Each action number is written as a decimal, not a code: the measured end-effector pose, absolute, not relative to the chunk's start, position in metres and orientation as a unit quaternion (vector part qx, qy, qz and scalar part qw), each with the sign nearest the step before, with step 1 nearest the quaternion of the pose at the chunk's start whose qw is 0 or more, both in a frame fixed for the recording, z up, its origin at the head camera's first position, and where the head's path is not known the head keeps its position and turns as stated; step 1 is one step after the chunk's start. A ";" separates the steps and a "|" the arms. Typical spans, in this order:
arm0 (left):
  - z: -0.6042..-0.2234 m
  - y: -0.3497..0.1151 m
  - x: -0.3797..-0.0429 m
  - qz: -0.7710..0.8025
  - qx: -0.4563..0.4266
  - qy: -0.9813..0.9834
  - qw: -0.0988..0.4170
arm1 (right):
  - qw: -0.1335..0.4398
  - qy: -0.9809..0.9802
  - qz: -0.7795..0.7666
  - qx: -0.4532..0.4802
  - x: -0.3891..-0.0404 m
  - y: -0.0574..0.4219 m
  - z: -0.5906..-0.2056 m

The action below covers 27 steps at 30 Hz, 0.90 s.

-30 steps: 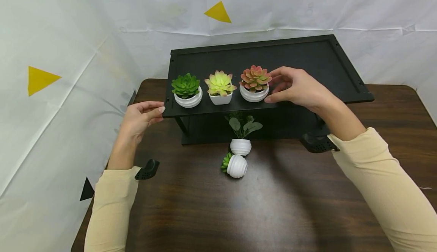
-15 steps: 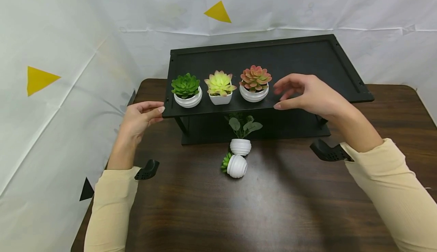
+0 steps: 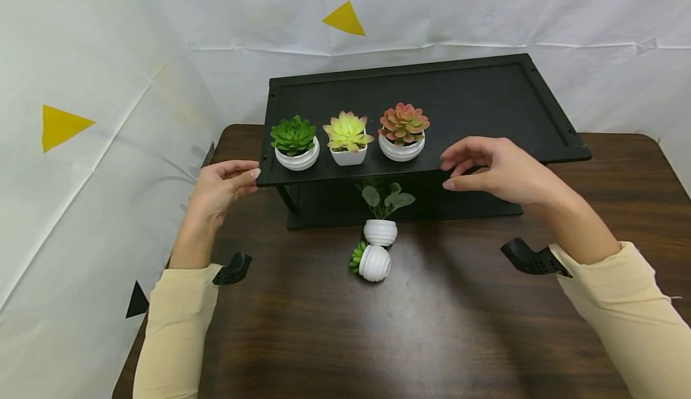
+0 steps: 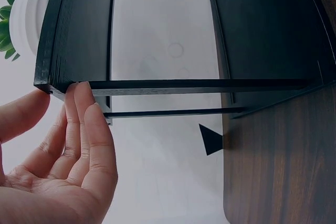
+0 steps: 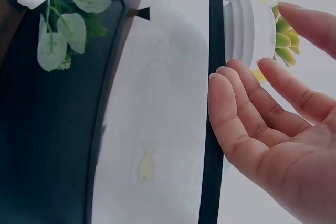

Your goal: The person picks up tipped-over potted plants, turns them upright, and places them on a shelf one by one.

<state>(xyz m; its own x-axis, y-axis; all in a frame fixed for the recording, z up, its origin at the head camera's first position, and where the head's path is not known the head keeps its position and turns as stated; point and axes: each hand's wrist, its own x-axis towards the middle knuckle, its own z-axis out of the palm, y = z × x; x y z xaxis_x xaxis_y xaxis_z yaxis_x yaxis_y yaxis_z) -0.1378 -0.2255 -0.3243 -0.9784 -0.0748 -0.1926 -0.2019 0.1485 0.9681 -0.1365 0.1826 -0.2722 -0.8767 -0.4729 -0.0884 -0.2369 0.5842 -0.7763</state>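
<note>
My left hand (image 3: 218, 194) holds the front left corner of a black two-tier shelf (image 3: 475, 96). In the left wrist view its thumb is at the top board's edge, with the fingers against the underside. A row on the top board has a green succulent (image 3: 294, 136) in a round white pot, a yellow-green succulent (image 3: 348, 132) in a square white pot, and a reddish succulent (image 3: 405, 124) in a round white pot. My right hand (image 3: 502, 170), fingers loosely bent and holding nothing, hovers by the board's front edge, right of the reddish succulent.
Before the shelf, a leafy plant in a white pot (image 3: 380, 232) stands upright. Touching it, another white pot (image 3: 375, 263) with a green succulent lies on its side on the dark wooden table (image 3: 324, 339). White sheeting (image 3: 459, 9) hangs behind and at left.
My right hand has drawn away from the reddish succulent's pot, moving right and toward me. The left hand stays on the shelf corner, and the plants have not moved.
</note>
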 end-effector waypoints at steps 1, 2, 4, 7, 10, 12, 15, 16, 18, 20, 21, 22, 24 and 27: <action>-0.324 -0.225 -0.138 0.648 -0.091 0.755 0.049 | 0.144 0.877 -0.409 -0.208 -0.135 0.183 -0.273; -0.324 -0.225 -0.138 0.649 -0.091 0.754 0.049 | 0.144 0.874 -0.411 -0.214 -0.134 0.184 -0.274; -0.324 -0.225 -0.138 0.651 -0.091 0.752 0.049 | 0.146 0.869 -0.419 -0.220 -0.132 0.186 -0.276; -0.324 -0.225 -0.138 0.647 -0.093 0.755 0.051 | 0.153 0.863 -0.427 -0.220 -0.129 0.188 -0.281; -0.324 -0.226 -0.138 0.648 -0.095 0.754 0.053 | 0.162 0.859 -0.434 -0.217 -0.127 0.188 -0.286; -0.323 -0.226 -0.138 0.650 -0.096 0.752 0.054 | 0.169 0.857 -0.437 -0.214 -0.125 0.187 -0.290; -0.324 -0.226 -0.138 0.652 -0.096 0.750 0.054 | 0.175 0.855 -0.440 -0.214 -0.124 0.186 -0.298; -0.324 -0.226 -0.138 0.653 -0.096 0.749 0.054 | 0.179 0.854 -0.440 -0.212 -0.124 0.185 -0.300; -0.324 -0.226 -0.138 0.655 -0.096 0.748 0.055 | 0.185 0.853 -0.441 -0.209 -0.124 0.183 -0.306; -0.324 -0.226 -0.138 0.656 -0.096 0.747 0.055 | 0.192 0.853 -0.441 -0.203 -0.123 0.181 -0.312; -0.324 -0.226 -0.138 0.655 -0.096 0.748 0.056 | 0.195 0.852 -0.442 -0.200 -0.123 0.181 -0.315; -0.324 -0.226 -0.138 0.655 -0.095 0.748 0.055 | 0.198 0.851 -0.443 -0.198 -0.122 0.180 -0.318; -0.324 -0.226 -0.138 0.656 -0.094 0.747 0.055 | 0.202 0.849 -0.446 -0.198 -0.121 0.178 -0.323; -0.324 -0.226 -0.138 0.660 -0.093 0.744 0.054 | 0.209 0.846 -0.450 -0.197 -0.120 0.175 -0.332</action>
<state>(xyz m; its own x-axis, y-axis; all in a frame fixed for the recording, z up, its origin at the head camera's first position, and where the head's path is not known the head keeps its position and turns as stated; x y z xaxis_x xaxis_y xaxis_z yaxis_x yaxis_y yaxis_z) -0.1378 -0.2255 -0.3239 -0.9769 -0.0680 -0.2027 -0.2093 0.1126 0.9713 -0.1203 0.1748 -0.3322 -0.8349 -0.5214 -0.1763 -0.1450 0.5174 -0.8434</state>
